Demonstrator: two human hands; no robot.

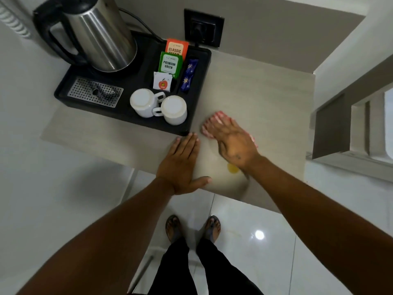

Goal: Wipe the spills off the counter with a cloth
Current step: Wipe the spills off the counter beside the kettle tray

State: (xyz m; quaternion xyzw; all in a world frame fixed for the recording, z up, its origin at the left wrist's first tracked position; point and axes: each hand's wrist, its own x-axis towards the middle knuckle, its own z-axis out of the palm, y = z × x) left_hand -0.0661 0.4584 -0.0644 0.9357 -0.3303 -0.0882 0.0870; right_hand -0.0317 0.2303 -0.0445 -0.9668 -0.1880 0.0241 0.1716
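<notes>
Right hand (231,141) is pressed flat on the counter (265,99) with a pink cloth (212,124) under it, fingers spread over the fabric, pinning it rather than pinching it. The cloth pokes out at the fingertips, toward eleven o'clock of the palm, and again at the far edge near three. Left hand (180,162) lies open and flat on the counter at nine o'clock of the right one, holding nothing, fingertips just beside the corner of the black tray (200,86).

The yellow spill (232,168) sits at six o'clock of the right hand, tucked by the wrist, near the counter's front edge (and apparently not yet wiped). A faint wet sheen may surround it, though the blur makes that hard to call.

The risk, as I judge it: a pull back toward the body could drag liquid off the edge onto the floor. A wide sweep toward ten o'clock could knock the two upturned cups (159,106).
</notes>
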